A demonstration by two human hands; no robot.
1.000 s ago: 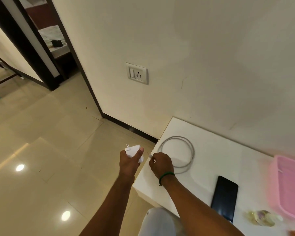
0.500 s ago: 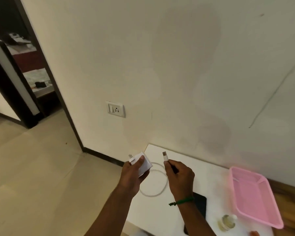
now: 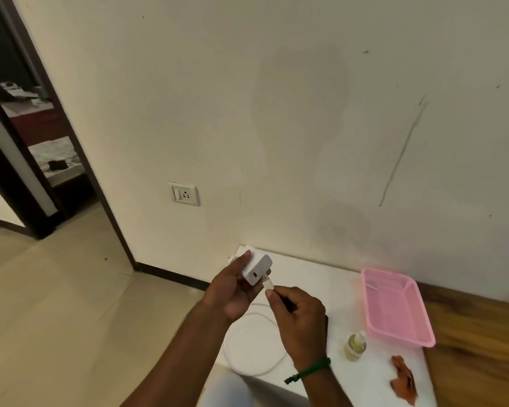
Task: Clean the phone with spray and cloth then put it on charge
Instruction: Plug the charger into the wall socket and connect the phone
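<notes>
Gripping the charger (image 3: 257, 267), the left hand (image 3: 232, 292) faces the right hand (image 3: 298, 315), which pinches the cable (image 3: 268, 285) plug at its port. Socket (image 3: 184, 194) at eleven o'clock; basket (image 3: 394, 306) at three, bottle (image 3: 354, 346) and cloth (image 3: 403, 377) at four; phone seemingly hidden beneath the right arm.

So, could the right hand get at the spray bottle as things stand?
Probably yes: the spray bottle stands on the table beside the right hand, nothing between them. But that hand pinches the cable plug, so it must let go first.
</notes>
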